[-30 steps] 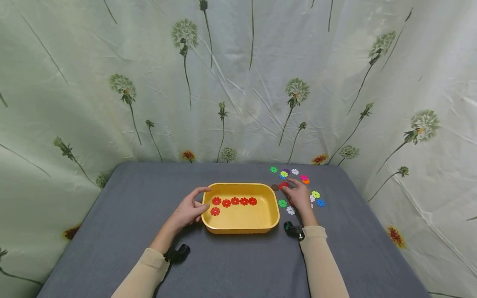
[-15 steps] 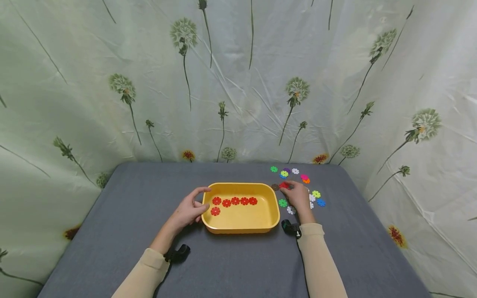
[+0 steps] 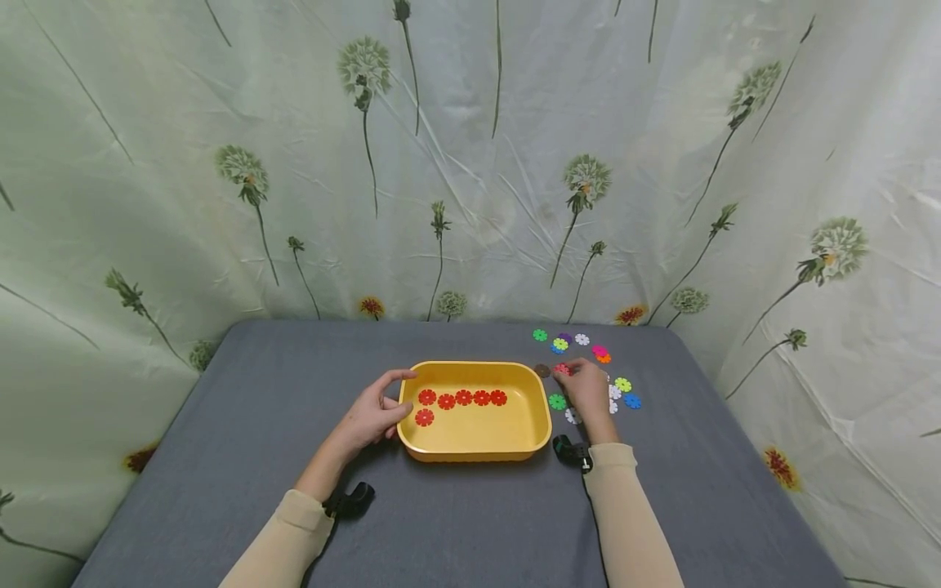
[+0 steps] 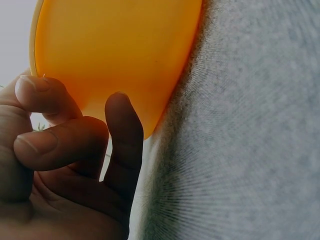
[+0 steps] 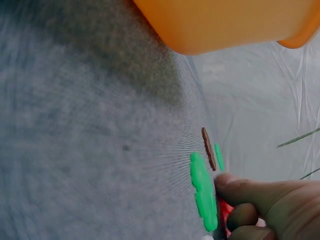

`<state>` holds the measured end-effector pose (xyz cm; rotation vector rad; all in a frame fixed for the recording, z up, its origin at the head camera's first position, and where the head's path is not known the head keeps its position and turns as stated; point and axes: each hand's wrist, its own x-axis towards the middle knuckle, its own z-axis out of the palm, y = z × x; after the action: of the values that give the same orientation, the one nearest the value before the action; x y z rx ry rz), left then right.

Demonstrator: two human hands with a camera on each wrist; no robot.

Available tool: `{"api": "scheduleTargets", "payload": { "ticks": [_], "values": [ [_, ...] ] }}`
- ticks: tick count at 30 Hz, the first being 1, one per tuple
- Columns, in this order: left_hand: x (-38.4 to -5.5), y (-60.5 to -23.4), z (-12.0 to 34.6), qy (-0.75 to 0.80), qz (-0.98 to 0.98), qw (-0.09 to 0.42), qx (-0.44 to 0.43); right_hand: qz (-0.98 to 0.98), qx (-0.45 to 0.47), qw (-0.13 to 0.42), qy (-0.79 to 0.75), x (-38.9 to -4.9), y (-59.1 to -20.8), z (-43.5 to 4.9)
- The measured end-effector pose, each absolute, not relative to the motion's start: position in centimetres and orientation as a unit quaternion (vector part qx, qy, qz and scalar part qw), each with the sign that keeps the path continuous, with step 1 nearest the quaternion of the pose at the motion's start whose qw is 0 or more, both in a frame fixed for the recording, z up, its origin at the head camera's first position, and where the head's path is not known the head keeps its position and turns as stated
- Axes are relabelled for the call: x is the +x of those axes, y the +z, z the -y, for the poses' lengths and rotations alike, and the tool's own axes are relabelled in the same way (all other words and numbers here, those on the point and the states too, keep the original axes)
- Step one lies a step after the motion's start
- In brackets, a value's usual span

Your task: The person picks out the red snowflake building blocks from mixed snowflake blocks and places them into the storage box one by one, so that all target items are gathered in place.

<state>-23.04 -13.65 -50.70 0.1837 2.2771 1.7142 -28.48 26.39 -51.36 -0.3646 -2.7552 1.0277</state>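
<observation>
A yellow plastic tub (image 3: 478, 433) stands on the table, several red flower-shaped discs (image 3: 464, 398) lying flat inside along its far side and left end. My left hand (image 3: 371, 414) holds the tub by its left wall, thumb at the rim; in the left wrist view curled fingers touch the tub's outer wall (image 4: 120, 45). To the right of the tub, my right hand (image 3: 590, 392) pinches a red flower-shaped disc (image 3: 562, 369) between thumb and fingers. In the right wrist view this disc (image 5: 226, 214) is mostly hidden behind the fingers and a green disc (image 5: 202, 192).
Loose discs lie around the right hand: brown (image 3: 541, 371), green (image 3: 557, 402), white (image 3: 573, 416), blue (image 3: 632, 401), orange (image 3: 604, 358) and others. A grey cloth (image 3: 470, 523) covers the table. Behind it hangs a flower-print curtain (image 3: 478, 188).
My right hand has drawn slightly left and its fingers have closed on the red disc, which now looks lighter. The left hand and tub have stayed put.
</observation>
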Motion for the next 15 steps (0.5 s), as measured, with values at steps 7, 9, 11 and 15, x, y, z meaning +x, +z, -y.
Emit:
{"api": "scheduleTargets", "payload": {
  "ticks": [7,9,11,15],
  "values": [
    [-23.0,-50.8,13.7,0.592,-0.791,0.137,0.07,0.862,-0.157,0.1,0.471,-28.8,-51.7,-27.3],
    [-23.0,-50.7,13.7,0.594,-0.789,0.136,0.073,0.836,-0.166,0.083,0.516,-28.8,-51.6,-27.5],
    [-23.0,-50.7,13.7,0.596,-0.788,0.135,0.075,0.811,-0.174,0.063,0.556,-28.7,-51.4,-27.7],
    [-23.0,-50.8,13.7,0.599,-0.786,0.137,0.073,0.771,-0.191,0.041,0.606,-28.4,-50.5,-28.0]
  ]
}}
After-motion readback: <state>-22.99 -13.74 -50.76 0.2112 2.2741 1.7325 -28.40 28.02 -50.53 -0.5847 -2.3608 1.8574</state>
